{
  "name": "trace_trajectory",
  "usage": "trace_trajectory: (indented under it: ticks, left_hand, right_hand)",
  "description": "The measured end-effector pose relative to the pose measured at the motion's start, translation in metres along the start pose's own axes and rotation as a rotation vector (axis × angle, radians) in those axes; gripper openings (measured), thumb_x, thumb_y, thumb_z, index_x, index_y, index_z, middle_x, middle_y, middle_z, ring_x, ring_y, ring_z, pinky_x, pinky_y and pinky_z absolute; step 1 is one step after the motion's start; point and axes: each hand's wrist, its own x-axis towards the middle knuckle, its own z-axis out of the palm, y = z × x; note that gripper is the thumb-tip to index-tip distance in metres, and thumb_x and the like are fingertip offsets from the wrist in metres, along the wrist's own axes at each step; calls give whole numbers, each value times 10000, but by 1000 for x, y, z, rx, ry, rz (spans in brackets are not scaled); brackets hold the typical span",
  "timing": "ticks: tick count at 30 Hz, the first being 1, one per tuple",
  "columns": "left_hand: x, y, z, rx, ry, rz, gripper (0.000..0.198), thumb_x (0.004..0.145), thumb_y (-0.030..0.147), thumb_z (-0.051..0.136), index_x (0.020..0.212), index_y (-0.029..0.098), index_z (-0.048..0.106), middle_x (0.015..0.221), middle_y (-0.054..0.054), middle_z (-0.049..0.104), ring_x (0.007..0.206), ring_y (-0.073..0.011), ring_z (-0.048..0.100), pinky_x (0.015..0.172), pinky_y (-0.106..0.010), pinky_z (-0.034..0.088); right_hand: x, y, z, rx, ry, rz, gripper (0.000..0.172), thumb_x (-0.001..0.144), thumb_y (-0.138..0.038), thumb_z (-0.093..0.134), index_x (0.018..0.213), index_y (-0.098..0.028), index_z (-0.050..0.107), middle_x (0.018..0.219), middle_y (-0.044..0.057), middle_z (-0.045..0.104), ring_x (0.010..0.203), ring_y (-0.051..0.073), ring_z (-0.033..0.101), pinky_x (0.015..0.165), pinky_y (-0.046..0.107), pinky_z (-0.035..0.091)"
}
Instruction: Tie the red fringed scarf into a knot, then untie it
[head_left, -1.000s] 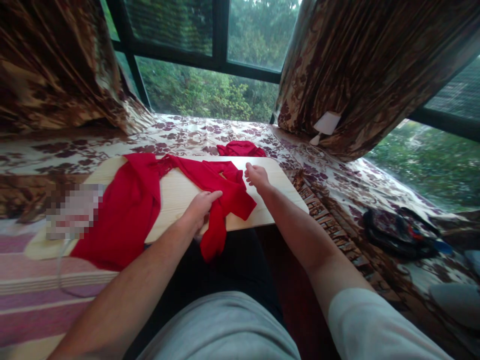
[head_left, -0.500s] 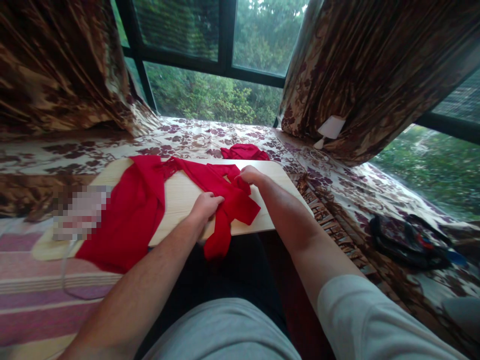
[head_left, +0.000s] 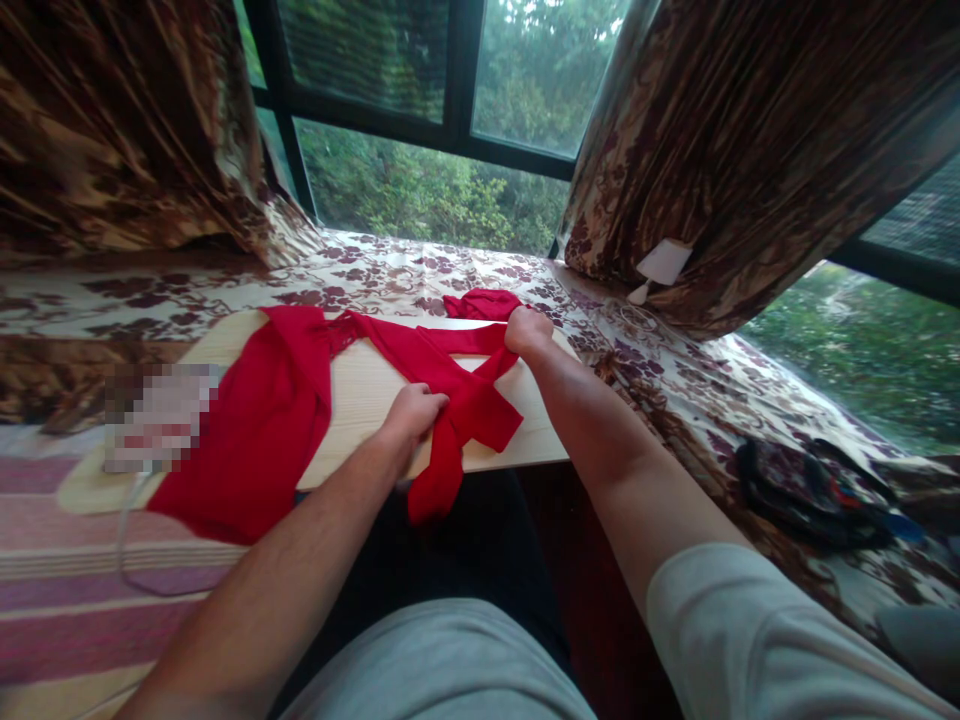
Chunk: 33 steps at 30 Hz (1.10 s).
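Observation:
A red garment (head_left: 255, 420) lies spread over a pale wooden board (head_left: 360, 390) in front of me. My left hand (head_left: 412, 412) presses down on the garment's bunched middle near the board's front edge, fingers curled on the cloth. My right hand (head_left: 527, 331) is closed on a red strap or sleeve of the garment and holds it stretched toward the board's far right corner. A second small red cloth (head_left: 480, 303) lies just beyond the board.
Floral brown-and-cream fabric (head_left: 420, 275) covers the window seat, with heavy curtains (head_left: 750, 140) on both sides. A dark bag (head_left: 810, 480) sits at the right. A striped pink cloth (head_left: 90, 590) and a thin cable (head_left: 127, 540) lie at the left.
My right hand went from open on the board to gripping the red strap, then pulled it away to the far right. My left hand stayed on the cloth.

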Motion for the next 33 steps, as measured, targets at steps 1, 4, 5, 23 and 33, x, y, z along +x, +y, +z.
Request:
trace_trajectory:
  ticks: [1,4,5,23,33]
  left_hand:
    - [0,0,0,23,2,9,100,635,200,648,703,162,584,525,7,550,429,-111,489,416,-208,325]
    - [-2,1,0,44,-3,15,96,641,197,648,709,157,593,524,7,552,424,-105,483,420,-206,331]
    - [-2,2,0,37,-7,14,93,643,195,645,707,157,590,522,8,551,423,-106,483,421,-206,335]
    - [2,-4,-1,163,27,67,120,707,270,624,774,179,584,625,-15,602,546,-156,560,530,-259,414]
    - [-103,-13,7,859,191,825,362,787,345,717,1083,186,582,1132,-123,609,1113,-308,521,984,-456,428]
  right_hand:
    - [-2,1,4,-4,6,31,563,785,-346,762,1243,-44,635,1213,275,646,1171,337,631,951,370,495]
    - [-4,6,15,51,2,69,593,787,-362,750,1281,-69,597,1243,260,636,1145,319,639,938,373,500]
    - [-3,8,18,82,5,57,612,795,-380,737,1307,-85,575,1268,251,625,1146,313,635,935,376,500]
    - [-16,29,33,630,57,-284,526,625,-8,485,1059,-156,741,965,28,734,750,134,630,693,224,499]
    - [-33,37,3,497,-382,-710,534,579,-74,756,1097,-206,756,1173,39,714,752,126,655,707,223,514]
